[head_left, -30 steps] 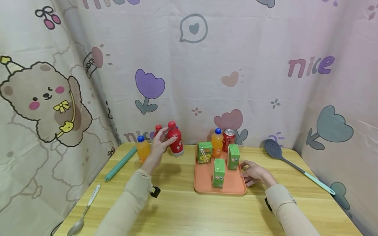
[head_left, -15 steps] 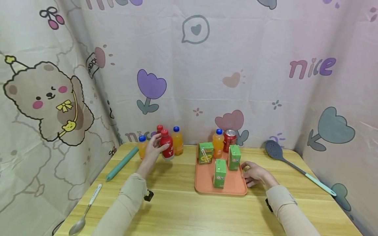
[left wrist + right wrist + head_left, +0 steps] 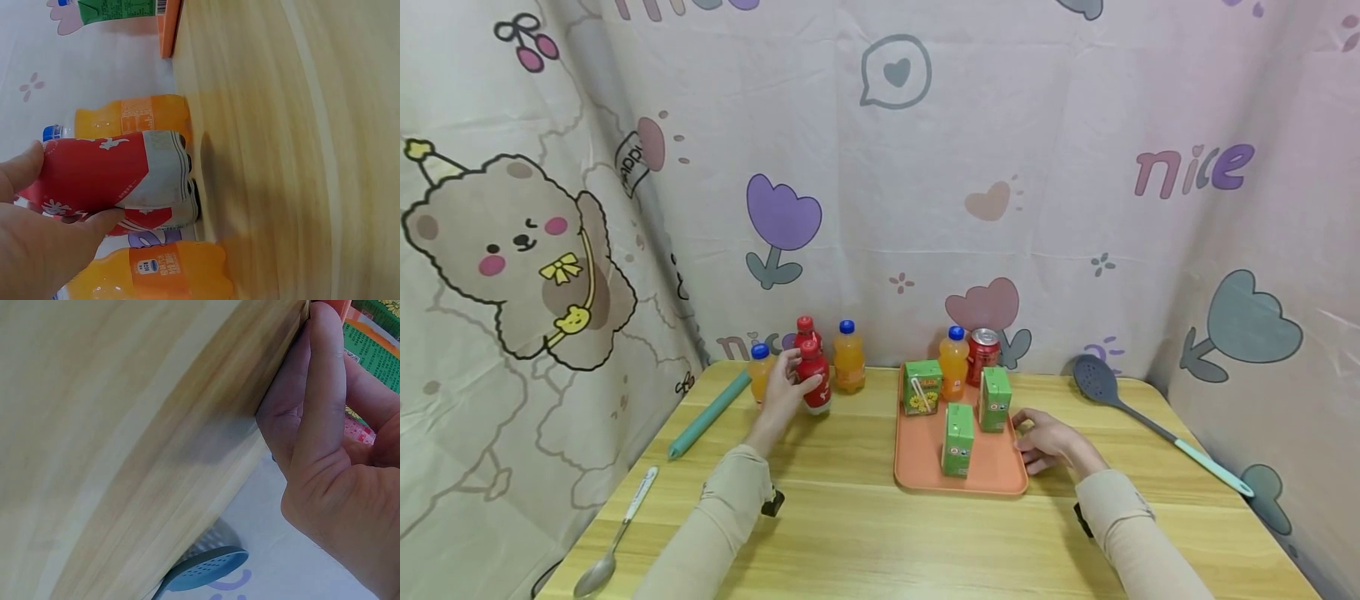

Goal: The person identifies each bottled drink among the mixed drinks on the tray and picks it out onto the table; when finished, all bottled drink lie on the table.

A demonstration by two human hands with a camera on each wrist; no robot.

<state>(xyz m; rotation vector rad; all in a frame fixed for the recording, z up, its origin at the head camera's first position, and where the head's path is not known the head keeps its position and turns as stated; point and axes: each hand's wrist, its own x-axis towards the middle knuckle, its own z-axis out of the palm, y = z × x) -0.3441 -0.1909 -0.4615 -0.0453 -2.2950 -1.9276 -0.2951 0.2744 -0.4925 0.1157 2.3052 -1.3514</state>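
My left hand (image 3: 778, 396) grips a red plastic bottle (image 3: 815, 383) around its upper part, with fingers and thumb on either side. In the left wrist view the bottle's white base (image 3: 165, 165) hangs close to the tabletop, and a shadow lies beyond it. A second red bottle (image 3: 806, 332) stands just behind. Orange drink bottles with blue caps, one on the left (image 3: 760, 371) and one on the right (image 3: 849, 358), flank them. My right hand (image 3: 1048, 440) rests at the right edge of the orange tray (image 3: 917, 467), its fingertips touching the rim; the far fingers are partly hidden.
On the tray stand green drink cartons (image 3: 957, 442), an orange bottle (image 3: 953, 367) and a red can (image 3: 982, 357). A slotted skimmer (image 3: 1093, 379) lies at the right. A teal stick (image 3: 709, 417) and a metal spoon (image 3: 597, 575) lie at the left. A printed curtain (image 3: 880, 167) hangs behind.
My left hand has moved left and down with the red bottle, to in front of the other red bottle. The right orange bottle behind came into full view. My right hand stays put.
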